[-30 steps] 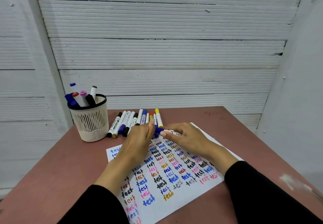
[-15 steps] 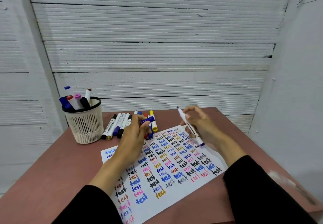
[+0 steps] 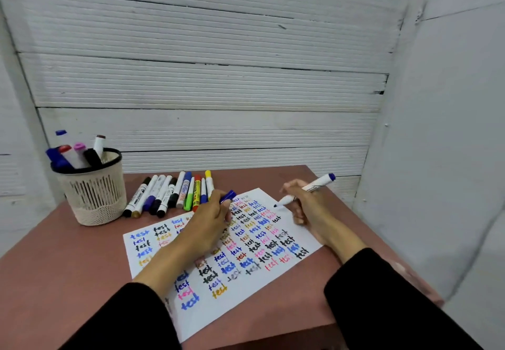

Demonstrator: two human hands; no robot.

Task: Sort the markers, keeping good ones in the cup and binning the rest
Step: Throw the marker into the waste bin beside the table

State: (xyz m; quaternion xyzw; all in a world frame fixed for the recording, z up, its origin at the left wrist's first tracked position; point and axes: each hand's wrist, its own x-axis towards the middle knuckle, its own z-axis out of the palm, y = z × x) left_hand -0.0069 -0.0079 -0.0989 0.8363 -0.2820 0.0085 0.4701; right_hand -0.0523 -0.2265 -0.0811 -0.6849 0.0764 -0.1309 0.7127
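Note:
My right hand [image 3: 308,207] grips an uncapped white marker [image 3: 314,187] with a blue end, its tip down near the far right part of the white test sheet [image 3: 207,306]. My left hand [image 3: 210,220] rests on the sheet and holds the marker's blue cap [image 3: 227,196] between thumb and fingers. A row of several capped markers [image 3: 175,192] lies on the table beyond the sheet. At the left stands a beige mesh cup [image 3: 94,194] with several markers [image 3: 73,154] upright in it.
The reddish-brown table [image 3: 62,262] ends close on the right and at the front. White ribbed wall panels [image 3: 205,87] rise directly behind it. No bin is in view.
My right hand turned the marker over from tip-up to tip-down and brought it to the sheet. The left hand still holds the cap. The camera tilted downward a little.

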